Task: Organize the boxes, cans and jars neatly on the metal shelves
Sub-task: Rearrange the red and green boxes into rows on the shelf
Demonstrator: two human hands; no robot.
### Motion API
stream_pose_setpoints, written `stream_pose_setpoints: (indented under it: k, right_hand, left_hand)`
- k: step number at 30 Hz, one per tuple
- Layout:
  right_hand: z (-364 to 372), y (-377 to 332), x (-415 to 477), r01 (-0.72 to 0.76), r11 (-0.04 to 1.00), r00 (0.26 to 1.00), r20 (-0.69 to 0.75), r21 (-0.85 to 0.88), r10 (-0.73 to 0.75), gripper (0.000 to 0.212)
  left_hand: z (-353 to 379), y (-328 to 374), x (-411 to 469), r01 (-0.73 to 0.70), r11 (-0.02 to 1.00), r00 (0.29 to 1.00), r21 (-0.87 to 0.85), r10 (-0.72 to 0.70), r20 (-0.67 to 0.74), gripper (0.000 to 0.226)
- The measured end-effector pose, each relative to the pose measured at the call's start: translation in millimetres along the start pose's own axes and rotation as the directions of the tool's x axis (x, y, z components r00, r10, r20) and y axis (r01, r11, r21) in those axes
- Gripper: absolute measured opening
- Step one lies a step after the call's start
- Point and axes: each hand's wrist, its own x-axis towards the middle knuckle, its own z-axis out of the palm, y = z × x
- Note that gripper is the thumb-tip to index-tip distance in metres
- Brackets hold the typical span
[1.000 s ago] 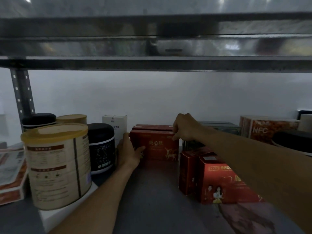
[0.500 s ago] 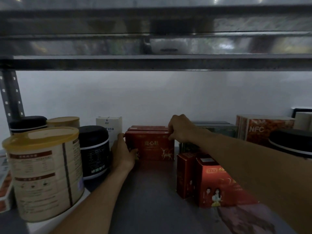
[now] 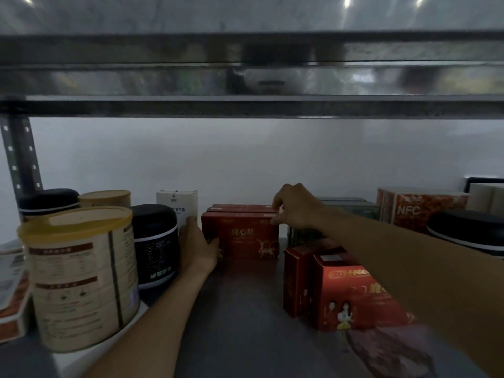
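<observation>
Since half a second ago, little displaced: both hands remain at the deer-print red box (image 3: 242, 237), which sits where it did; the right hand's fingers, then bunched, now show a gap above the box corner.

Near:
- Metal shelf (image 3: 245, 309), dark grey deck.
- Cream can (image 3: 79, 279), yellow lid, upright on a flat white box (image 3: 90, 356), left front.
- Printed packets (image 3: 11, 296), stacked at the left edge, partly out of view.
- Two red cartons (image 3: 351, 293), upright and touching, right front, under the right forearm.

Middle:
- Black jar (image 3: 156, 246), upright, just behind the cream can.
- Left hand (image 3: 197, 245): fingers straight up along the deer-print red box's left end, thumb on its lower front corner.
- Deer-print red box: centre of shelf, long face forward, a second red box (image 3: 240, 206) directly behind it.
- Right hand (image 3: 296, 205): fingers curled, pinching the box's top right corner.

Far:
- White carton (image 3: 177, 204), upright, behind the left hand.
- Back cream can (image 3: 105, 199) and black-lidded jar (image 3: 47, 201), left rear.
- Dark green boxes (image 3: 351, 211), behind the right wrist.
- NFC box (image 3: 414, 208), right rear; a wide black lid (image 3: 469, 227) in front of it.
- Perforated post (image 3: 20, 154), left; upper shelf (image 3: 245, 107) overhead.
</observation>
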Motion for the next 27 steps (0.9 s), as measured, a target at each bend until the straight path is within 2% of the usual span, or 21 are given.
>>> stream_pose_setpoints:
  k: [3, 9, 13, 17, 21, 24, 27]
  right_hand:
    - [-17.7, -2.0, -19.4, 0.021, 0.998, 1.000, 0.008, 0.052, -0.021, 0.053]
    - [-50.4, -15.4, -81.9, 0.023, 0.996, 1.000, 0.018, 0.085, -0.024, 0.055]
    - [-61.6, -14.3, -126.4, -0.003, 0.993, 0.999, -0.037, 0.117, 0.007, 0.053]
    - [-62.4, 1.0, -158.6, -0.075, 0.977, 0.993, -0.078, 0.201, 0.092, 0.058]
    - [-54.4, 18.9, -183.9, -0.080, 0.966, 0.984, -0.135, 0.246, 0.116, 0.058]
    - [-51.0, 26.7, -195.6, -0.061, 0.963, 0.973, -0.197, 0.263, 0.116, 0.058]
    - [-48.9, 37.1, -206.2, -0.056, 0.952, 0.956, -0.258, 0.301, 0.138, 0.066]
  left_hand:
    - [-9.4, 8.9, -9.8, -0.039, 0.999, 0.999, -0.002, 0.039, 0.009, 0.050]
    - [-27.5, 41.2, -56.7, -0.183, 0.965, 0.969, -0.189, 0.209, 0.130, 0.035]
    - [-36.6, 54.9, -91.1, -0.103, 0.927, 0.929, -0.361, 0.219, 0.297, 0.031]
    - [-38.2, 61.1, -115.8, -0.019, 0.896, 0.885, -0.445, 0.222, 0.410, 0.039]
    - [-31.2, 65.6, -131.0, 0.041, 0.889, 0.881, -0.456, 0.183, 0.437, 0.044]
    - [-26.8, 73.5, -140.5, 0.032, 0.888, 0.881, -0.459, 0.192, 0.432, 0.040]
    - [-22.0, 78.9, -147.0, 0.015, 0.896, 0.884, -0.444, 0.196, 0.425, 0.046]
